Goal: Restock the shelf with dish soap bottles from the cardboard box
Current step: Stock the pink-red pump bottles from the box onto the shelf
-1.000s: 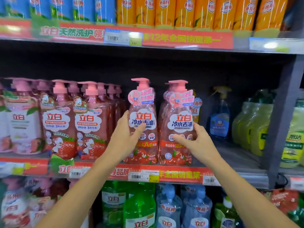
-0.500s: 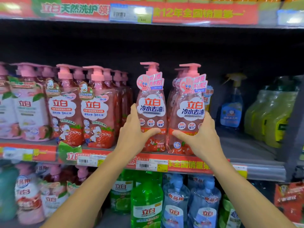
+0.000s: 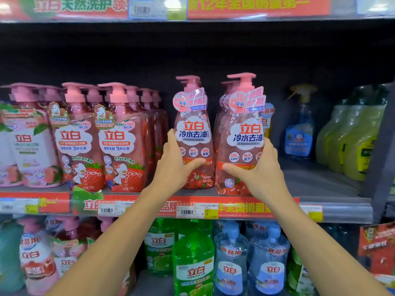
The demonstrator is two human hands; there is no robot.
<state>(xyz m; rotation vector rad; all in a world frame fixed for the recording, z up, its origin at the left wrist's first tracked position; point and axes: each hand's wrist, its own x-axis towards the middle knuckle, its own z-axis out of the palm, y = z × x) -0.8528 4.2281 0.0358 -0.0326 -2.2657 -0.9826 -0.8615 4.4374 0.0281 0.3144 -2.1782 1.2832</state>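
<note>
Two pink pump bottles of dish soap stand upright at the front of the middle shelf (image 3: 333, 184). My left hand (image 3: 175, 167) grips the left pink bottle (image 3: 193, 133) low on its left side, thumb across the front. My right hand (image 3: 258, 169) grips the right pink bottle (image 3: 245, 135) low on its right side. More of the same bottles stand behind them. The cardboard box is out of view.
Strawberry-label pink bottles (image 3: 100, 144) fill the shelf to the left. A blue spray bottle (image 3: 299, 133) and yellow-green bottles (image 3: 352, 142) stand to the right, with bare shelf between. Green bottles (image 3: 192, 259) and blue bottles (image 3: 250, 261) fill the shelf below.
Both hands stay on the two pink bottles on the shelf. The view has shifted downward, so the upper shelf has slid out of the top.
</note>
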